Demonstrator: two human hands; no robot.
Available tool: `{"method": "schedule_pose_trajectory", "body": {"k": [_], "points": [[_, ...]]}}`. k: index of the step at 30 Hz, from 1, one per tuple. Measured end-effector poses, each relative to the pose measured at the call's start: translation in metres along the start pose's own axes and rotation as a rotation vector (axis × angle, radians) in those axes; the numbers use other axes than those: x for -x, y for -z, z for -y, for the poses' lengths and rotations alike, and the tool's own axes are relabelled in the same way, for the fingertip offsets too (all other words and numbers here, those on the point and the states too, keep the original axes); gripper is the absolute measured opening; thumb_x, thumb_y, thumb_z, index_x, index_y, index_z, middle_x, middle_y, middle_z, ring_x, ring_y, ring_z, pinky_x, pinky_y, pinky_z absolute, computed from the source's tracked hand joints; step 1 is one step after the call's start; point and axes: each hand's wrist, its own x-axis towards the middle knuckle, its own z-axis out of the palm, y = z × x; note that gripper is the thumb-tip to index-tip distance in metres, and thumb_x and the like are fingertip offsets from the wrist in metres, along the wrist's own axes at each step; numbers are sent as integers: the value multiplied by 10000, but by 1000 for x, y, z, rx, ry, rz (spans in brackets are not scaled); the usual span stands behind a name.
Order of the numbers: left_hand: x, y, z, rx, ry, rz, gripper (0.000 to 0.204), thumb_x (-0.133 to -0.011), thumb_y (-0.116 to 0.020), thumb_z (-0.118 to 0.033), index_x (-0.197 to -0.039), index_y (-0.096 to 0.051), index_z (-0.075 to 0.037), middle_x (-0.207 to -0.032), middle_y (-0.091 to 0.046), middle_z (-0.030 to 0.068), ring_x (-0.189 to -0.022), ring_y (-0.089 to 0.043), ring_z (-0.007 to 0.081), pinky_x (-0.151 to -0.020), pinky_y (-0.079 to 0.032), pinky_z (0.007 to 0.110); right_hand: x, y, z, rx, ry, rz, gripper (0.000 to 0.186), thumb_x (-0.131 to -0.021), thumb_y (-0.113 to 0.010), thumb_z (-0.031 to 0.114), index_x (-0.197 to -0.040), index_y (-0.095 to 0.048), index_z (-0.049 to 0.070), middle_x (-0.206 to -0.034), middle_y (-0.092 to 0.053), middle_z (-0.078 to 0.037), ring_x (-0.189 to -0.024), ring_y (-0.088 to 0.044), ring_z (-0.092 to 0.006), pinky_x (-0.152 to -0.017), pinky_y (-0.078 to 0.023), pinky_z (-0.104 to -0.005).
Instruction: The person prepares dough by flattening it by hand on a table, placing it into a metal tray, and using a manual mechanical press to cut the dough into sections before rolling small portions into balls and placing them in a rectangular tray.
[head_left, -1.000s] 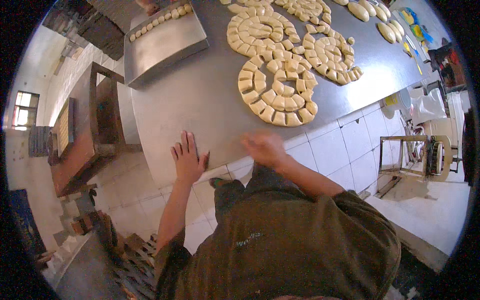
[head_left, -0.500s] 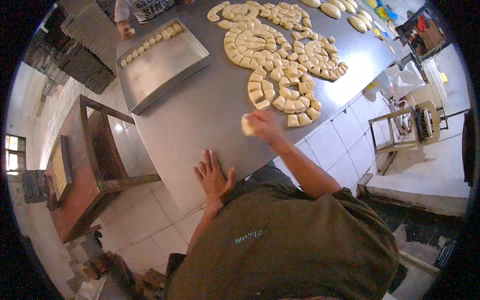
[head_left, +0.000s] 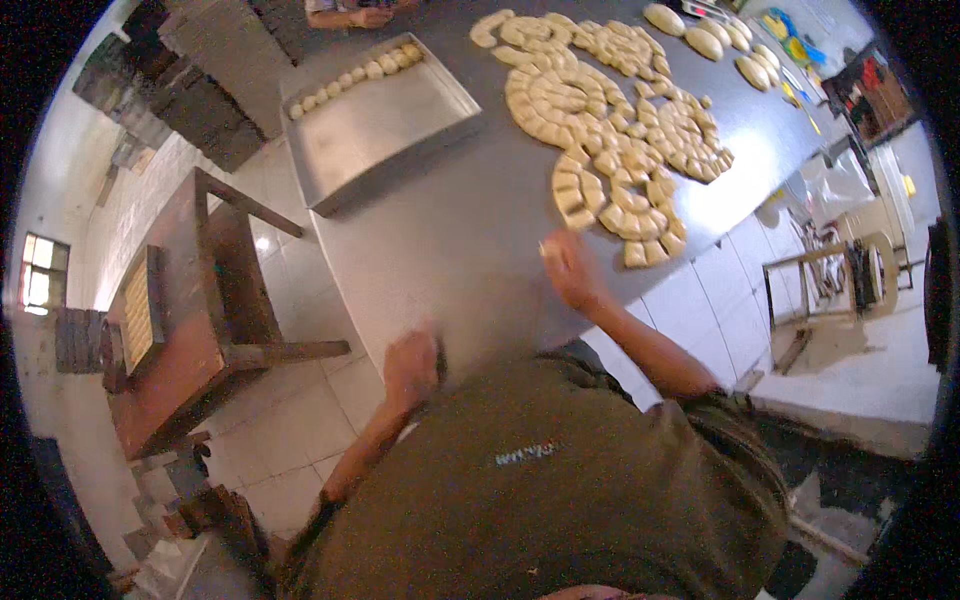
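Now the left hand (head_left: 412,364) no longer lay spread, its blurred grip unreadable; over the table (head_left: 425,215), the right hand (head_left: 572,272) pinched a dough piece (head_left: 546,248) near cut dough (head_left: 600,140), apparently mid-work.

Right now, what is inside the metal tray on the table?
Inside the metal tray sits one row of small pale dough balls along its far edge. Whatever lies directly beneath them is covered from view.

Brown wooden table (head_left: 185,350) left of left grip (head_left: 412,362), well apart. Bright barred window (head_left: 45,272) farther left. Tall dark stacks (head_left: 215,100) beyond left grip, toward left. White floor tiles (head_left: 705,300) right of right grip (head_left: 570,270). Whitish plastic bag (head_left: 838,187) well right of right grip.
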Motion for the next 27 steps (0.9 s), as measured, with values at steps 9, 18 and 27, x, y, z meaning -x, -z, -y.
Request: {"method": "schedule_pose_trajectory", "body": {"k": [9, 18, 27], "points": [[-75, -40, -28, 193, 157, -13, 432, -939, -618, -382, -1272, -578, -110, -1288, -585, 149, -1132, -573, 362, -967, -404, 606, -82, -92, 10, 411, -41, -87, 264, -974, -601, 344, -985, -669, 89, -1072, -665, -163, -1082, -582, -408, -925, -442, -553], [-125, -41, -20, -90, 112, -176, 233, -944, -637, -285, -1071, -648, -90, -1023, -628, 121, -981, -620, 332, -831, -459, 512, -133, -97, -13, 496, 63, -157, 197, -971, -620, 290, -947, -681, 105, -964, -666, -150, -992, -613, -384, -902, -462, -542], [-102, -24, 27, -146, -96, -85, 238, -965, -609, -293, -1053, -652, -76, -1044, -622, 153, -995, -619, 362, -848, -469, 518, -112, -59, -23, 480, 87, -24, 251, -982, -589, 306, -1029, -672, 73, -1045, -636, -187, -1067, -588, -395, -879, -465, -551]]}}
